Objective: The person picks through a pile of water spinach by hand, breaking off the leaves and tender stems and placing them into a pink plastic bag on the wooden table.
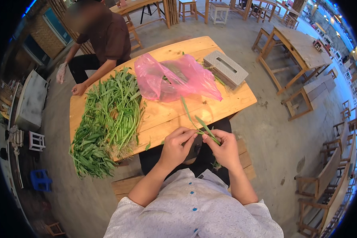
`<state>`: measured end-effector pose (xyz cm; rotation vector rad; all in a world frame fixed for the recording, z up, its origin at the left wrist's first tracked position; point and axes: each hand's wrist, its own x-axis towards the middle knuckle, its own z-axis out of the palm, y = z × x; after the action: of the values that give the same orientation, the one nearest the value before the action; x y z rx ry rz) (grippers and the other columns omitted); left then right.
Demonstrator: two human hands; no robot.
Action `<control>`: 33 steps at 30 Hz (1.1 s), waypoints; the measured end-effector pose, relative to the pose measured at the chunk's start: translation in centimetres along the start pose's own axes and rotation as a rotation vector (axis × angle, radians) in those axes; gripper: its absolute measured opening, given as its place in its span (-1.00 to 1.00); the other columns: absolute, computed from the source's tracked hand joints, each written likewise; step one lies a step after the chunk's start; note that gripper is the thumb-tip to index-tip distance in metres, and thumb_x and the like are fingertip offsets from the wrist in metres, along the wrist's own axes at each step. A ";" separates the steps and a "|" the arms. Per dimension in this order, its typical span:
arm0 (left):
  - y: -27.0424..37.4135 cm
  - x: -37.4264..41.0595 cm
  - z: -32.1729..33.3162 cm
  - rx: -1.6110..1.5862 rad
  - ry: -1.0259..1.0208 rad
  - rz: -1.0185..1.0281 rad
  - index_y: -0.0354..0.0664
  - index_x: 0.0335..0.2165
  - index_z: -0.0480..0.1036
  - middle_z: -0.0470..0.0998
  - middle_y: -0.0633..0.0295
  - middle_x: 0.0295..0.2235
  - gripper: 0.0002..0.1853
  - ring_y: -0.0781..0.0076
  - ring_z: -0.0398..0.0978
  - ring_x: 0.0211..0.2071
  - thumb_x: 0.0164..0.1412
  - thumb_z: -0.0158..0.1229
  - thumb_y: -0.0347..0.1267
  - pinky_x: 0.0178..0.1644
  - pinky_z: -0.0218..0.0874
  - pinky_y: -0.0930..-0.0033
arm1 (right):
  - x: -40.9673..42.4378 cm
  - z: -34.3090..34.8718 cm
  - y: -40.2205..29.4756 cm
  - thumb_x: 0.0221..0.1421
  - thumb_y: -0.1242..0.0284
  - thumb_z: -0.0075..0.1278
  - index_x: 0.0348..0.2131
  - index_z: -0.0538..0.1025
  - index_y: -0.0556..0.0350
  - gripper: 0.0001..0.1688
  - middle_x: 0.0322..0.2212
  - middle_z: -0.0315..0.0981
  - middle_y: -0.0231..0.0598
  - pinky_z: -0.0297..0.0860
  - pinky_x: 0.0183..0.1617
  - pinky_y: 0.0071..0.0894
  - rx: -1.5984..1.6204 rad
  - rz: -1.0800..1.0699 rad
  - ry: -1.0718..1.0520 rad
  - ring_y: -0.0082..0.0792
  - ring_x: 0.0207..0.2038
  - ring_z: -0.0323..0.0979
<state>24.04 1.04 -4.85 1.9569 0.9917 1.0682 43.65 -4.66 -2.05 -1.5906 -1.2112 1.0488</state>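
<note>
Just off the near edge of the wooden table (169,117), both my hands are on a thin sprig of leafy greens (188,110), probably water spinach. My left hand (175,146) pinches it between thumb and fingertips. In my right hand (224,146) is the stem side, with a long narrow leaf (206,127) rising past the fingers. Some roots (216,165) hang below that hand. A large heap of the same rooted greens (113,110) covers the table's left end, its leaves drooping over the edge. Beyond my hands lies a crumpled pink plastic bag (193,78) with greens showing inside.
A grey tissue box (225,68) stands at the table's right end, with stems beside it. Another person (110,38) sits at the far left, one forearm on the table, the other hand gloved. A wooden bench (245,156) is beneath me; more tables (306,47) stand to the right.
</note>
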 end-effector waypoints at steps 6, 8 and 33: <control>0.0 -0.4 2.0 -0.005 0.200 0.003 -0.43 -0.12 0.68 0.67 -0.03 -0.30 -0.81 0.09 0.70 -0.30 0.29 0.32 -0.61 -0.23 0.49 0.26 | -1.3 2.1 0.2 0.29 0.50 0.30 -0.10 0.76 0.21 -0.78 -0.43 0.72 -0.05 0.44 -0.35 -0.44 -0.092 -0.225 0.165 -0.42 -0.46 0.62; -0.4 -0.3 2.3 -0.032 0.219 -0.014 -0.43 -0.12 0.68 0.67 -0.04 -0.30 -0.80 0.09 0.71 -0.30 0.28 0.32 -0.62 -0.22 0.50 0.26 | -1.2 2.2 -0.7 0.27 0.53 0.30 -0.13 0.77 0.24 -0.81 -0.45 0.73 -0.05 0.45 -0.35 -0.49 -0.176 -0.252 0.194 -0.42 -0.47 0.64; -5.3 -6.3 -11.0 -0.096 0.354 -0.545 -0.37 -0.15 0.70 0.73 0.23 -0.24 -0.79 0.52 0.59 -0.20 0.48 0.29 -0.38 -0.01 0.39 0.41 | 8.9 6.4 4.4 -0.04 0.32 0.49 0.03 0.60 0.08 -0.35 0.13 0.46 0.10 0.28 0.32 0.21 -0.282 -0.771 0.004 0.14 0.20 0.39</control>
<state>10.42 0.40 -6.82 1.3205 1.5227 1.1263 40.26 4.22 -9.17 -1.1346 -1.8189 0.3863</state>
